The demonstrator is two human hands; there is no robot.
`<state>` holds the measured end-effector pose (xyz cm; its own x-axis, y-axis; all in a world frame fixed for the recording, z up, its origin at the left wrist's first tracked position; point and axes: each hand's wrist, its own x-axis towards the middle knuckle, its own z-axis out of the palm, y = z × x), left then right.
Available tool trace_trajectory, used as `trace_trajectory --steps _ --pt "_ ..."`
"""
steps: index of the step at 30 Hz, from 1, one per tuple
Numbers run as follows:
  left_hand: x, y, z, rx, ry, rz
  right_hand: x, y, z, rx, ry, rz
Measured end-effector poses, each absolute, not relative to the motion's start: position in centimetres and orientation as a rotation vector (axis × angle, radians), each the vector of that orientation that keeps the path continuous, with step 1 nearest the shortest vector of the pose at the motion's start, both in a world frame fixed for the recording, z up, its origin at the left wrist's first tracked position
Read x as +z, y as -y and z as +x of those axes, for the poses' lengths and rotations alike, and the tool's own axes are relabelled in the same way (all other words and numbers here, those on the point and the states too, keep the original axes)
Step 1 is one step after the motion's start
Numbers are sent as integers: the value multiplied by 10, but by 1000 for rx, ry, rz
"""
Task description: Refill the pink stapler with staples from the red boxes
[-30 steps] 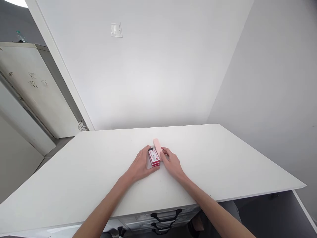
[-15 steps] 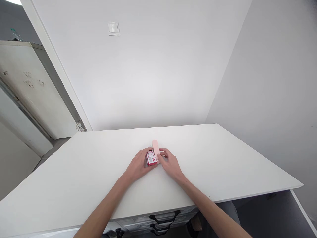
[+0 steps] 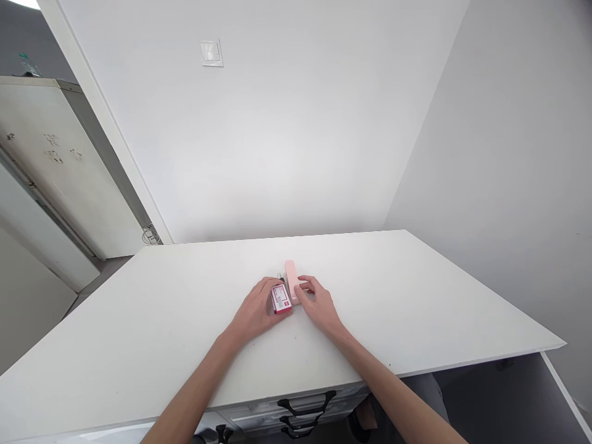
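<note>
My left hand (image 3: pixel 252 310) curls around a small red-and-white box (image 3: pixel 281 298), with the thumb at its near edge and the fingers along its far side. Right beside the box lies a long pink object (image 3: pixel 291 275) with a rounded far end, shaped like a stapler. The thumb and fingers of my right hand (image 3: pixel 319 304) close on its right side, near its lower half. Just beyond my left fingertips, a small clear-and-dark item (image 3: pixel 280 276) pokes out; my fingers partly hide it and its kind is unclear.
Both hands rest over a white tabletop (image 3: pixel 185 345) that meets a white wall (image 3: pixel 296 135) at the back. Drawers with black handles (image 3: pixel 308 405) sit below its front edge. At far left stands a pale cabinet (image 3: pixel 60 172) beyond the door frame.
The box has shifted slightly left and toward me with my left hand, and more of the small item behind it shows. My right hand and the pink object have hardly moved.
</note>
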<state>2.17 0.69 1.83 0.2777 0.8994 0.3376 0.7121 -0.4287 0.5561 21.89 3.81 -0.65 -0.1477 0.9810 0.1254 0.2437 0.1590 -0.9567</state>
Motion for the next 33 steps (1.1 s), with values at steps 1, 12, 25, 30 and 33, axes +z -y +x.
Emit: trace_trajectory --steps 1,12,25,30,33 --pt "19 -7 22 904 -1473 2266 -6 -38 219 1062 1558 -1218" --pt "16 -7 22 931 -1470 2324 -3 -36 219 1045 1573 -1229" --pt "18 -5 23 868 -1463 2364 -3 -36 219 1049 1575 -1227" --pt "18 -5 22 869 -1454 2370 -3 -36 219 1038 1578 -1221" --pt "18 -5 22 875 -1451 2377 -4 -36 219 1037 1578 -1219"
